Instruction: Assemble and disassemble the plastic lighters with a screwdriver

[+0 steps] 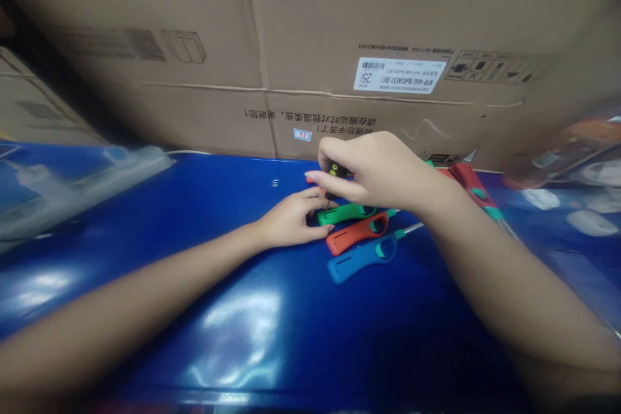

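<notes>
I'd take this for a makeshift workshop: a glossy blue worktop [301, 343], a huge brown cardboard AUX carton [310, 32] upside down at twelve o'clock, a blurred long white power strip [133, 171] toward ten, and green, orange and blue plastic long-necked lighters [348, 238] lined up by a black-and-yellow-handled screwdriver [334, 190].

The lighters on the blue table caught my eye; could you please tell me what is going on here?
The left hand steadies the green lighter by its handle end, while the right hand holds what looks like a screwdriver, its tip down at that end. An orange lighter lies next to it on the table, then a blue lighter.
</notes>
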The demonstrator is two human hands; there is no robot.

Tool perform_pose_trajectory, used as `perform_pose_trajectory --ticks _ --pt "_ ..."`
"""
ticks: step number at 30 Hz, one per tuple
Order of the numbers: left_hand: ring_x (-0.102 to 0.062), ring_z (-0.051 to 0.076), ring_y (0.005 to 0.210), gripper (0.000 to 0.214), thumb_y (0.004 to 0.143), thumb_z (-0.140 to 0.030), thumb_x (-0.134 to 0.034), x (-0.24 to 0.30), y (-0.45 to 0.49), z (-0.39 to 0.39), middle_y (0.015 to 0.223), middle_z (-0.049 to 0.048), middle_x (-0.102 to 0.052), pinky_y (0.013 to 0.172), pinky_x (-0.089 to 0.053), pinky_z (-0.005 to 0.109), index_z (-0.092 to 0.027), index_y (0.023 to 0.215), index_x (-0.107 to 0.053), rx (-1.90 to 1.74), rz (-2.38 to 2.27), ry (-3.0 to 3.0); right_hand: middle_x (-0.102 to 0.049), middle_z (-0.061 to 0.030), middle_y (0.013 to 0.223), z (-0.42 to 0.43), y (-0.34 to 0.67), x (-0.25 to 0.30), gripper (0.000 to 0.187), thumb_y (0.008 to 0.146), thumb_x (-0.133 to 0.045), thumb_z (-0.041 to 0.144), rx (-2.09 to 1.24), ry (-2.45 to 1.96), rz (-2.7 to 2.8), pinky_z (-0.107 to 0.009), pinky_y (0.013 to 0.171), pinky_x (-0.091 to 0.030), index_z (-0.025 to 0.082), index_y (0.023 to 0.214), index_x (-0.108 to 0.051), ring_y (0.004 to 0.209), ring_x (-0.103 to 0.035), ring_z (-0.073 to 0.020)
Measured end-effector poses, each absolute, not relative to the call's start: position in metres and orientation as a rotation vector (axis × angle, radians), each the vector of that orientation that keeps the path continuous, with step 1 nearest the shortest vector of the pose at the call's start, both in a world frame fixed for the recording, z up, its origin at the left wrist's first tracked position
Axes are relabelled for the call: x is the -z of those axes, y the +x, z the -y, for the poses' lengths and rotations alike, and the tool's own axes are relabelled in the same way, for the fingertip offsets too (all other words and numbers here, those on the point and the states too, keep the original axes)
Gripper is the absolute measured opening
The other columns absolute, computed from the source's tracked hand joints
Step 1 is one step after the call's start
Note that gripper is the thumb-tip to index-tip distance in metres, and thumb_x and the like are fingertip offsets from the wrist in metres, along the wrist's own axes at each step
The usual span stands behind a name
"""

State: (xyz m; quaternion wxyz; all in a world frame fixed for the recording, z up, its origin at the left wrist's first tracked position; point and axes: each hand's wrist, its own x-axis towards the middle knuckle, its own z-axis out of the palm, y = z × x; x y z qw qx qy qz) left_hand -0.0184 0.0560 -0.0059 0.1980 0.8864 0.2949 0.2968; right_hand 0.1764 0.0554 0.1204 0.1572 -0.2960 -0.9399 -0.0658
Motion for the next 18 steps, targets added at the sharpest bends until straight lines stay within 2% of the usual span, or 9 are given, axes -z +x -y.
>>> perform_pose_trajectory --ticks 2,6,10,15,18 --pt "-0.065 0.022 0.098 0.025 0.084 -0.025 -0.071 0.0054 -0.0181 -0.0557 0.108 0.0078 -0.068 0.087 -0.055 0.034 -0.017 0.107 -0.069 -0.836 -0.822 2.479 -0.067 -0.0026 0.076 -0.0549 0.1770 -0.1215 0.026 0.097 -0.043 0.036 0.204 -0.854 2.688 -0.028 0.059 -0.029 0.018 0.104 -0.060 0.063 -0.054 -0.0170" --pt "-0.064 0.021 0.091 0.029 0.083 -0.024 -0.071 0.0052 -0.0176 -0.0548 0.102 0.0063 -0.067 0.081 -0.054 0.032 -0.017 0.110 -0.065 -0.861 -0.823 2.474 -0.069 -0.0051 0.090 -0.0550 0.1786 -0.1228 0.031 0.091 -0.045 0.026 0.062 -0.849 2.689 -0.028 0.060 -0.030 0.016 0.118 -0.055 0.068 -0.056 -0.0174" --pt "-0.063 0.018 0.082 0.027 0.082 -0.027 -0.072 0.0047 -0.0171 -0.0538 0.095 0.0048 -0.067 0.072 -0.052 0.029 -0.016 0.103 -0.060 -0.848 -0.877 2.447 -0.066 -0.0035 0.076 -0.0546 0.1779 -0.1232 0.029 0.098 -0.043 0.040 0.138 -0.916 2.684 -0.029 0.060 -0.028 0.017 0.101 -0.061 0.064 -0.053 -0.0176" --pt "-0.060 0.015 0.070 0.023 0.082 -0.029 -0.071 0.0019 -0.0183 -0.0543 0.083 0.0012 -0.064 0.062 -0.047 0.026 -0.018 0.095 -0.057 -0.823 -0.876 2.438 -0.070 -0.0065 0.095 -0.0514 0.1774 -0.1254 0.026 0.095 -0.043 0.027 0.051 -0.883 2.709 -0.029 0.061 -0.030 0.016 0.114 -0.056 0.071 -0.056 -0.0173" --pt "-0.058 0.015 0.067 0.021 0.083 -0.029 -0.071 0.0017 -0.0202 -0.0557 0.079 0.0000 -0.061 0.061 -0.045 0.026 -0.018 0.092 -0.056 -0.813 -0.861 2.471 -0.068 -0.0046 0.084 -0.0504 0.1771 -0.1263 0.026 0.097 -0.043 0.036 0.149 -0.910 2.705 -0.030 0.059 -0.027 0.017 0.105 -0.060 0.067 -0.054 -0.0178"
